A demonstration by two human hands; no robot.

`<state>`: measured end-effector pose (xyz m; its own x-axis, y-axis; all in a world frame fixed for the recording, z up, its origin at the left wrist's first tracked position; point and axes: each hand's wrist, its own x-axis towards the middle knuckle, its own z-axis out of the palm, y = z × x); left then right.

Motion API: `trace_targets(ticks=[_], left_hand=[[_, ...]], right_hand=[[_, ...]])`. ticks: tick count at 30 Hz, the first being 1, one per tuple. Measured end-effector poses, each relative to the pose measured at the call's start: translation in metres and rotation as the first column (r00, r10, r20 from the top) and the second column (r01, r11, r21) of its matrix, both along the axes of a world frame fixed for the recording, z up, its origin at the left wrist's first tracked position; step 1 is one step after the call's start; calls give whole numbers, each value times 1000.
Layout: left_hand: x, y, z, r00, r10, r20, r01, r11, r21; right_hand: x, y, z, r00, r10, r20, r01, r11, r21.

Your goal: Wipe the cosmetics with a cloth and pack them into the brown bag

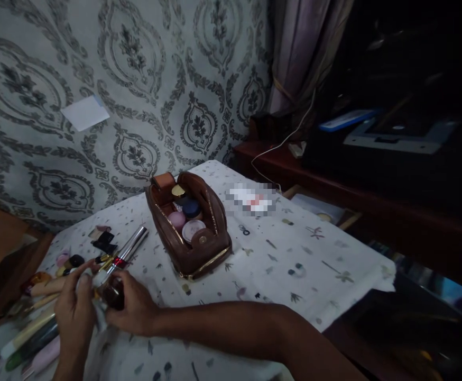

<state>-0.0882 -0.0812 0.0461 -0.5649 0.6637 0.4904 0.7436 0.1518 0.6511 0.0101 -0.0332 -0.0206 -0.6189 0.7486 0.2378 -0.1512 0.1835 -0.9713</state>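
My right hand point(138, 307) is wrapped round a small dark brown rounded bottle point(113, 292) with a pale top. Close beside it, my left hand point(74, 307) has its thumb and fingers drawn together; what lies between them is blurred. Just beyond the hands lies a silver tube with a red band point(130, 247). Makeup brushes point(36, 325) and other cosmetics lie around and under my left hand. On the tablecloth further off stands an unzipped brown pouch point(171, 254), holding a gold-lidded jar point(178, 191), a dark blue lid point(191, 208) and a pale round compact point(193, 230).
A white cloth with small plant prints point(262, 264) covers the table. A blurred-out white and red item point(252, 199) lies right of the pouch. A white cable point(270, 150) runs from the dark red desk point(262, 153). Patterned wallpaper point(136, 63) rises behind.
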Motion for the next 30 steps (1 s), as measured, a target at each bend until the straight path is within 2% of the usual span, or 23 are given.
trace_targets(ticks=[2,4,9,11,13,16,19,21,24,26,27,30], left_hand=[[2,4,4,994,-113,2,113,991,-69],[4,9,7,988,-154,29,156,980,-120],[6,16,13,993,-54,101,66,990,-128],[5,16,16,979,-44,201,68,991,-115],[3,15,20,926,-33,376,77,992,-104],[3,11,29,782,15,623,76,990,-118],[8,9,40,689,62,722,46,991,-129],[12,9,44,646,67,760,25,994,-109],[17,11,40,603,38,797,18,998,-62],[18,12,29,616,14,788,-14,1000,-7],[19,12,22,653,9,757,-44,999,26],[20,12,-1,833,48,551,-132,985,114]], right_hand=[[2,0,0,1000,10,4,-10,999,53],[4,1,0,1000,17,-7,-16,996,92],[6,0,-1,1000,15,23,-19,985,169],[6,-1,0,999,5,54,-16,979,204],[6,-2,1,995,-11,103,-14,970,243],[9,-4,3,985,-14,173,-44,943,329],[10,-5,4,985,18,169,-84,915,394],[10,-4,3,989,48,140,-99,916,389],[6,-3,-2,994,80,73,-100,936,338],[3,-2,-5,995,94,8,-93,954,287],[1,-1,-7,995,100,-25,-90,961,262],[-1,2,-9,986,124,-111,-98,971,219]])
